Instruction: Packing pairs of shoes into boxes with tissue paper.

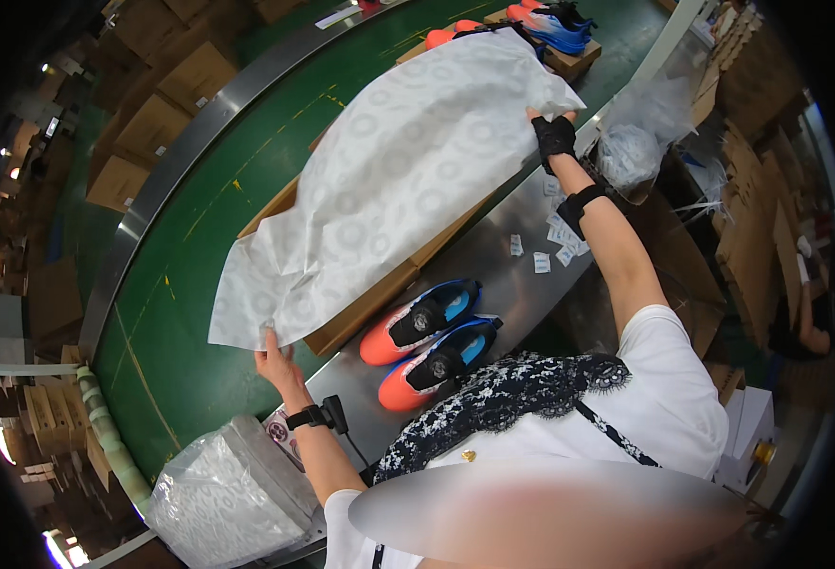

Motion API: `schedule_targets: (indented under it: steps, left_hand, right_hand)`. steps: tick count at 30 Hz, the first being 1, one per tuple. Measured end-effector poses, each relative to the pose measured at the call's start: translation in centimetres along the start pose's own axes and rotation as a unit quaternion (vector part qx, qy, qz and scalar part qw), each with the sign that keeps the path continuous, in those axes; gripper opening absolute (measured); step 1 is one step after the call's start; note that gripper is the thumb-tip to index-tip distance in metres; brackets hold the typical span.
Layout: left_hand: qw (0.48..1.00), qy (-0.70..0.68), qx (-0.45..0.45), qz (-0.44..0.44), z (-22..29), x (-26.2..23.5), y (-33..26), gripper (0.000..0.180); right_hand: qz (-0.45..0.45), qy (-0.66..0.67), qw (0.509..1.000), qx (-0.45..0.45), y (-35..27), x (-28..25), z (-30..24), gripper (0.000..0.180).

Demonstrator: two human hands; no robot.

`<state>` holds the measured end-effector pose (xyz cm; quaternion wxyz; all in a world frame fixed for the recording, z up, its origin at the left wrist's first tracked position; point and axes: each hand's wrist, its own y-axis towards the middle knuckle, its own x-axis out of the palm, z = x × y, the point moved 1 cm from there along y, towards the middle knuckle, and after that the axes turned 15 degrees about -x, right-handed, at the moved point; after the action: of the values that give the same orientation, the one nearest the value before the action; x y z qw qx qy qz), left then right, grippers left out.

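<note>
A large sheet of white patterned tissue paper (408, 161) is spread between my two hands. My left hand (281, 368) pinches its near left corner. At the far right corner, my right hand (556, 128), in a black fingerless wrap, grips the paper's edge. Beneath the sheet lies an open cardboard box (365, 313), mostly hidden, with its near wall and a left corner showing. Two coral and blue sneakers with black openings, one (421, 321) behind the other (440, 364), stand side by side on the metal ledge (522, 308) close to my body.
Small white packets (563, 237) lie scattered on the ledge. A green conveyor belt (199, 247) runs beyond, carrying more sneakers (555, 28) at the far end. Plastic-wrapped patterned paper (233, 488) sits at lower left. A clear plastic bag (631, 152) bulges at right, near stacked cardboard (754, 228).
</note>
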<state>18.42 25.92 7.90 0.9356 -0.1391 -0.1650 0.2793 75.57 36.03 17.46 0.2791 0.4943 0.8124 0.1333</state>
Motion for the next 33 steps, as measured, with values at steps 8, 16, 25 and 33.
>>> schedule_targets:
  steps: [8,16,25,33]
  left_hand:
    - [0.979,0.016,-0.171,-0.112,-2.7,1.0,-0.9,0.035]
    - [0.945,0.291,0.148,0.012,1.9,5.6,-4.1,0.031]
    - [0.975,-0.047,-0.206,-0.064,-4.6,-0.5,-1.5,0.041]
    - [0.958,-0.115,-0.219,-0.143,-5.4,-0.7,-0.7,0.047]
  right_hand:
    - [-0.014,-0.158,0.821,-0.548,-10.1,-5.7,-6.6,0.082]
    - [-0.223,-0.258,0.723,-0.601,-8.8,-1.0,-9.1,0.076]
    - [-0.19,-0.263,0.736,-0.594,-5.5,3.9,-6.0,0.025]
    - [0.008,-0.16,0.675,-0.72,-3.9,2.0,-14.7,0.022]
